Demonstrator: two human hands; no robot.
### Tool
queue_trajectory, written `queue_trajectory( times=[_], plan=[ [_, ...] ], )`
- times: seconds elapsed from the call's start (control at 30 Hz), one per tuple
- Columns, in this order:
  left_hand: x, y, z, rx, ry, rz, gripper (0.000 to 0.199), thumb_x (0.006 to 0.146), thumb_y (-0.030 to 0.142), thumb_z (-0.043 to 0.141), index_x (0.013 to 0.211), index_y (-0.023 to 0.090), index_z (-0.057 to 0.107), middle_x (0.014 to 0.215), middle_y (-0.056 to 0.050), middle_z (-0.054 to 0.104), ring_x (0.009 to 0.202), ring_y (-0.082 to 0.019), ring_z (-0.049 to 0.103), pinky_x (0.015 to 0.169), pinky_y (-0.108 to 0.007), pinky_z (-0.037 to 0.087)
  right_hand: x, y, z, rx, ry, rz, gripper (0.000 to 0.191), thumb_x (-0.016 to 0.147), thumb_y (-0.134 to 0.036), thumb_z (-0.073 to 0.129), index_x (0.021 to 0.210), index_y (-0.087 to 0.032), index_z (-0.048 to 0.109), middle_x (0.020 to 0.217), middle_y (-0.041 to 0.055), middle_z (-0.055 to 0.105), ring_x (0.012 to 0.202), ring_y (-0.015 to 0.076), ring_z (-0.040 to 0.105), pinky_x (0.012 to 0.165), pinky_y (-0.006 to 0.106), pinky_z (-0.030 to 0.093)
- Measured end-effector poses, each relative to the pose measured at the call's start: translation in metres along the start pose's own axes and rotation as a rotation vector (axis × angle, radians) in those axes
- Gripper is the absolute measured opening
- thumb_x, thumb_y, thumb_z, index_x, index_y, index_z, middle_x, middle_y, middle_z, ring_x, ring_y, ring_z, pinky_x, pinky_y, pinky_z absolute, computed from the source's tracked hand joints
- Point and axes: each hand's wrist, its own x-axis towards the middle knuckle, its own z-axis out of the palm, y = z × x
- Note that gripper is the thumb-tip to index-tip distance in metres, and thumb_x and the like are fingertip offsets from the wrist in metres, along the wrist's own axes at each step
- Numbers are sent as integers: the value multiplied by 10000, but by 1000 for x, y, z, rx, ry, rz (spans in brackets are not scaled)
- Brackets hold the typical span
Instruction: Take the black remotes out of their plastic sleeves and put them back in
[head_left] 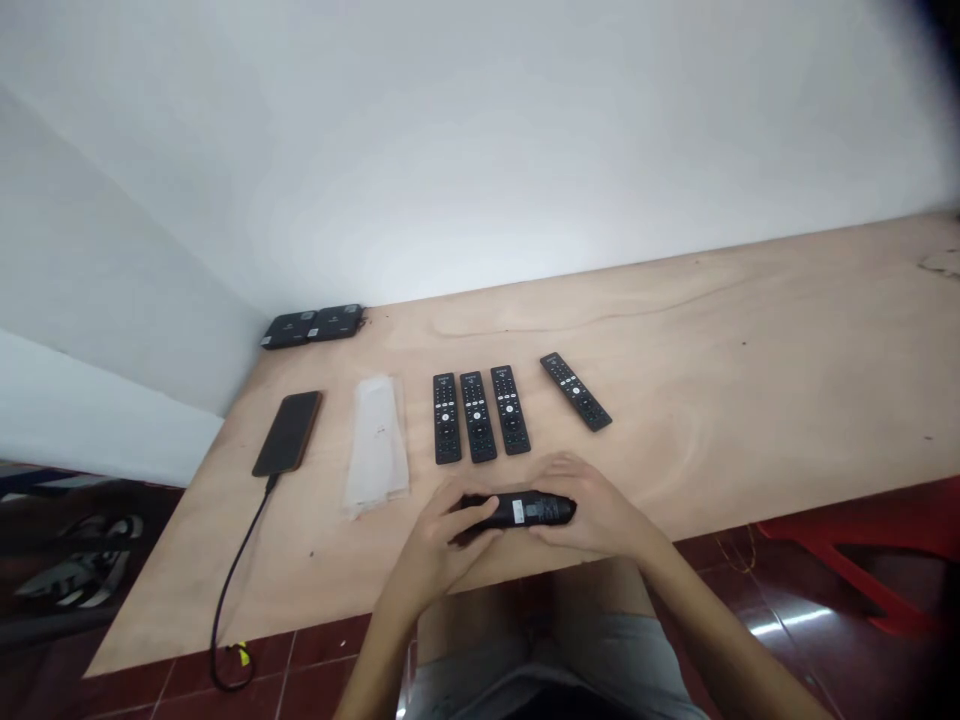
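Note:
Near the table's front edge, a black remote control (534,508) lies crosswise between my hands, its back with a white label facing up. My left hand (456,530) is closed around its left end, the thumb laid over it. At the other end, my right hand (589,505) grips it with the fingers behind and the thumb in front. Beyond my hands, three black remotes stand side by side: a left one (446,418), a middle one (478,416) and a right one (511,409). Another remote (576,391) lies slanted to their right.
Thin whitish plastic sleeves (376,440) lie left of the remotes. Farther left is a phone (288,433) with a black cable (238,570) hanging off the table (712,400). Two black boxes (313,325) sit at the back left against the wall. A red chair (862,545) is at right.

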Motion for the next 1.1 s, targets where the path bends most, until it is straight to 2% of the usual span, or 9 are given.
queue_trajectory(
  times=[0.13,0.27,0.4,0.5,0.6,0.7,0.8,0.93,1.1],
  plan=[
    [2,0,2,8,-4,18,441,1011,149,802,1419,311,758,1321,-118,740,1226,-272,715,1029,-483,641,-1,1,1,-3,18,-7,346,864,-238,898,1199,-268,816,1141,49,843,1086,312,776,1079,494,575],
    [6,5,1,46,4,3,426,1015,186,805,1422,301,750,1321,-119,758,1231,-288,716,1039,-498,638,-9,0,2,-61,60,-40,450,994,-273,823,1435,-299,737,1342,115,754,1265,339,685,1108,529,588],
    [9,11,2,85,-21,1,403,1011,224,818,1404,290,757,1250,-112,797,1179,-298,729,1017,-503,638,-23,-2,1,-115,11,-65,377,1105,-308,709,1482,-314,712,1304,114,746,1222,324,675,1049,521,620],
    [9,13,1,79,-33,-24,365,1026,230,802,1386,276,759,1226,-107,792,1148,-283,725,991,-475,636,-37,1,-6,-131,45,-50,314,1142,-292,647,1444,-293,730,1233,102,781,1131,305,711,1028,517,620],
    [8,13,-1,71,-23,-73,290,1059,198,742,1341,265,759,1238,-107,765,1173,-273,707,1006,-462,623,-52,7,-17,-145,117,38,253,1163,-262,581,1315,-283,782,1137,87,812,1049,295,746,1000,509,619],
    [8,14,-2,60,-21,-114,207,1070,193,715,1258,261,765,1217,-101,755,1172,-273,697,997,-455,620,-65,13,-25,-166,233,193,238,1159,-307,570,1259,-282,785,1236,95,805,1172,318,748,1038,496,618],
    [9,15,-2,49,-33,-117,157,1065,201,719,1205,255,764,1195,-96,757,1154,-274,696,979,-452,620,-69,16,-25,-207,349,349,275,1161,-361,532,1313,-293,751,1313,98,776,1253,329,731,1073,493,613],
    [11,16,-1,44,-38,-113,149,1053,198,729,1186,253,766,1186,-94,760,1147,-275,696,984,-454,615,-60,14,-15,-261,429,482,357,1166,-355,450,1448,-297,661,1319,124,731,1187,334,737,991,490,636],
    [11,15,-1,37,-49,-134,165,1046,195,734,1194,262,764,1199,-92,756,1162,-277,693,988,-451,611,-36,16,0,-296,476,483,403,1145,-238,362,1360,-261,702,1277,145,635,1061,306,732,931,479,641]
  ],
)
